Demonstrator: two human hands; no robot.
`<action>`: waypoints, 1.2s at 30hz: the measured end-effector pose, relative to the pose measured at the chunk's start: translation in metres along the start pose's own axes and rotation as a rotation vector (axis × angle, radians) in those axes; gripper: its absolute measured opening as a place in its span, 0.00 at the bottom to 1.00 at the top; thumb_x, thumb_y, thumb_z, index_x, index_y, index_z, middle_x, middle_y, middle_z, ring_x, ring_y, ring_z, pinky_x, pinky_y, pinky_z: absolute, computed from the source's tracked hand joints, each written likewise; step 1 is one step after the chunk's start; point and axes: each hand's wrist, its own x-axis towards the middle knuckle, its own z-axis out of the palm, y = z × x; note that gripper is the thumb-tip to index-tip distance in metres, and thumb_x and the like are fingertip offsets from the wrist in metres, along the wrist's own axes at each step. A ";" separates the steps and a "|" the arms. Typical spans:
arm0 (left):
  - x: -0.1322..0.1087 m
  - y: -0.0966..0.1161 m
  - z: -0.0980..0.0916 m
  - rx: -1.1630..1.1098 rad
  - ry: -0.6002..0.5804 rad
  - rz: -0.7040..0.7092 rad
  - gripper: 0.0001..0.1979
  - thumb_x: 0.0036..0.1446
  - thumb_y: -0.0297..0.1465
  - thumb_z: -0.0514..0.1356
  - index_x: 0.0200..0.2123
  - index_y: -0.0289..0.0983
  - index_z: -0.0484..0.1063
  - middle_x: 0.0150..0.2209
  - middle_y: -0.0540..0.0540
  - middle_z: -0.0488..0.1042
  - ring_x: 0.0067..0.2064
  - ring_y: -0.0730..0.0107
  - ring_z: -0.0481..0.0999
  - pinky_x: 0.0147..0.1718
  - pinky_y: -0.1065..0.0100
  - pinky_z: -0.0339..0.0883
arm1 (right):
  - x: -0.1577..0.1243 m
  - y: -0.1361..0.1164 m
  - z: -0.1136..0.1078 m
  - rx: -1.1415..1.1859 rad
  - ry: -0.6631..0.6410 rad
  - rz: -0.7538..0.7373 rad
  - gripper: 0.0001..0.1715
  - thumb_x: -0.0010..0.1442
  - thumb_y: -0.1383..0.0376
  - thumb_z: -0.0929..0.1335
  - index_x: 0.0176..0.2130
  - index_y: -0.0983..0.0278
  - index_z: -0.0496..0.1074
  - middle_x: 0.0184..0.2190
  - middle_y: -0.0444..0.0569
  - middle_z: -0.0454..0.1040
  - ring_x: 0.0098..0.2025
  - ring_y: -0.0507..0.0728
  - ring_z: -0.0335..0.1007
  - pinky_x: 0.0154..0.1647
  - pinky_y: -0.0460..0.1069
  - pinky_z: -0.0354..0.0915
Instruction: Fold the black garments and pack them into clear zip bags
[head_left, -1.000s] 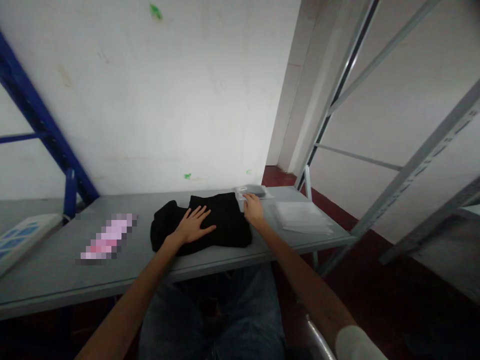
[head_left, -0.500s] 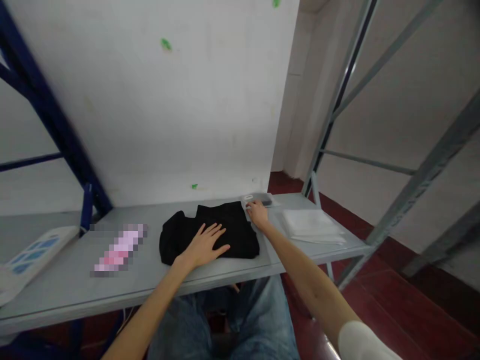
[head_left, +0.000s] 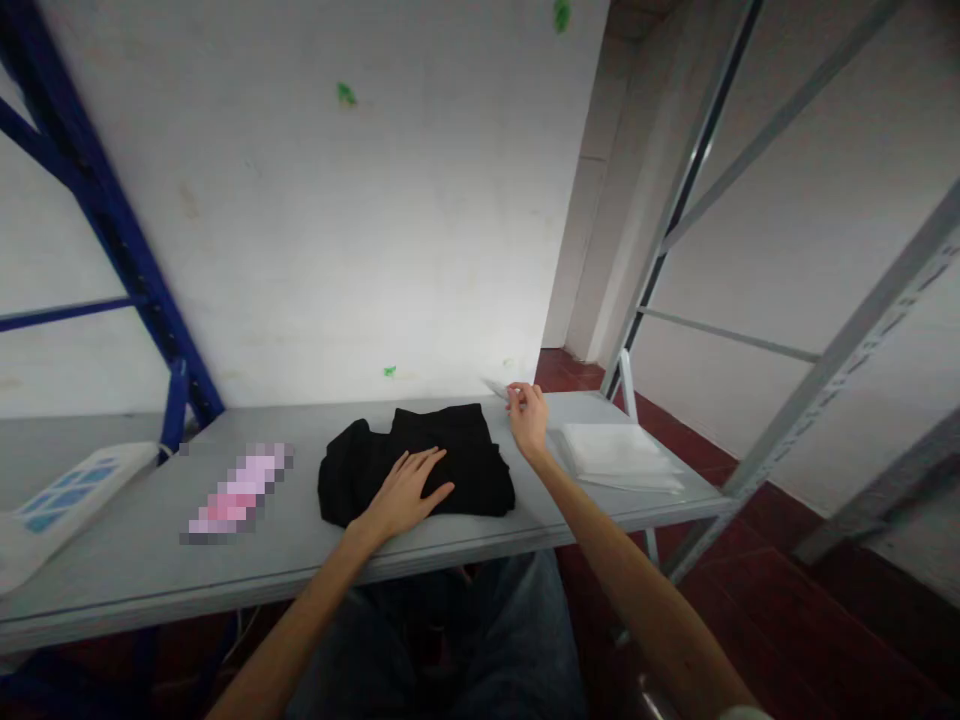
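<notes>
Black folded cloth (head_left: 465,450) lies on the grey table (head_left: 300,560). My left hand (head_left: 405,490) rests flat on it, fingers spread. Beyond the cloth's right back corner, my right hand (head_left: 527,415) is raised a little above the table, its fingertips pinched on a thin clear packet (head_left: 496,387) that sticks out to the left. Most of the packet is hidden behind the fingers.
White flat sheets or bags (head_left: 619,455) are stacked to the right. A pixelated pink item (head_left: 244,490) lies left of the cloth, and a white power strip (head_left: 79,500) is at the far left. Behind the table stands a white panel (head_left: 360,250).
My right hand has closed its fingertips on the clear packet and lifted it from the table's back edge, moving slightly right. My left hand stays on the black cloth.
</notes>
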 end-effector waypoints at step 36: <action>-0.042 0.022 -0.032 -0.046 0.624 0.141 0.08 0.70 0.33 0.60 0.45 0.41 0.81 0.39 0.47 0.81 0.40 0.69 0.82 0.42 0.68 0.76 | -0.098 -0.007 -0.070 -0.163 -0.044 -0.438 0.10 0.72 0.62 0.69 0.43 0.57 0.82 0.38 0.51 0.77 0.41 0.60 0.71 0.45 0.54 0.68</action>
